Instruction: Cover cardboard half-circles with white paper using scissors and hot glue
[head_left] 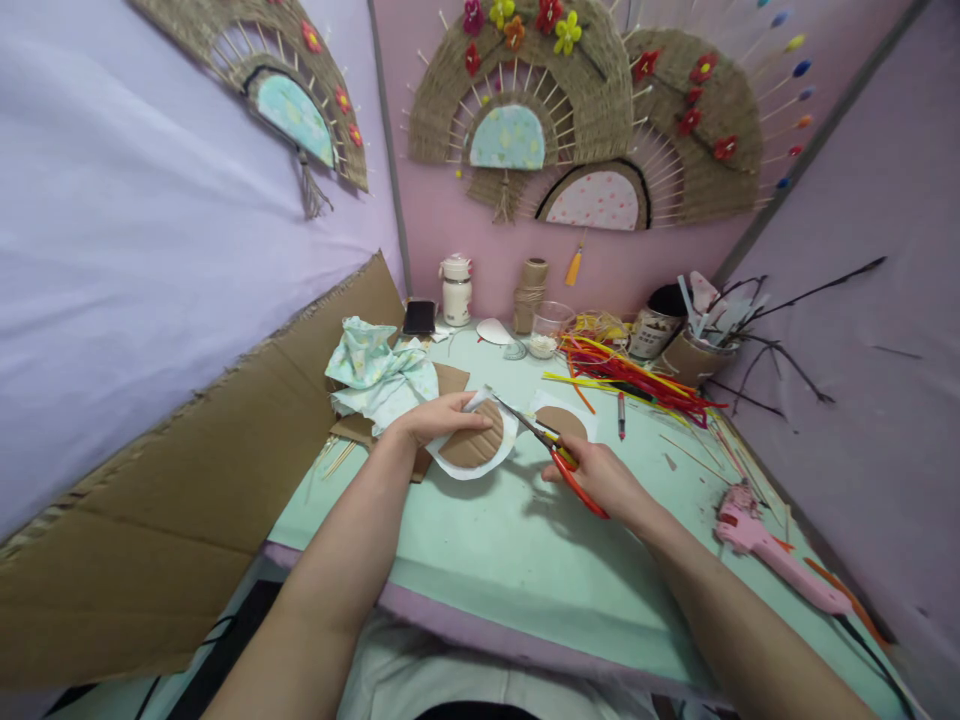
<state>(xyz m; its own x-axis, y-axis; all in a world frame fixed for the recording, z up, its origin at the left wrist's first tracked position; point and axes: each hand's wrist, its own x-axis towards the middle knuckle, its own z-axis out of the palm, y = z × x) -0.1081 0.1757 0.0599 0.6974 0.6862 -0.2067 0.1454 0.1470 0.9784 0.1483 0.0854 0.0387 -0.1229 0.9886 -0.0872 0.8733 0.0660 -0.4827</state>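
Note:
Between my two arms, my left hand (442,418) grips the upper left of a brown cardboard piece (472,448) with a white border around it, its thumb lying across the front. My right hand (596,472) is closed on the red handles of a pair of scissors (574,485). The blades point up and left and are apart, close to the upper right edge of the white border. Behind the scissors, a second rounded cardboard piece (561,420) lies on a white sheet, partly covered by my right hand.
Patterned cloth (382,375) lies at the left by a cardboard wall (300,390). Red and yellow pipe cleaners (637,380), a marker (621,415) and a pink glue gun (780,560) are on the right. A bottle (456,290) and twine spool (531,295) stand behind.

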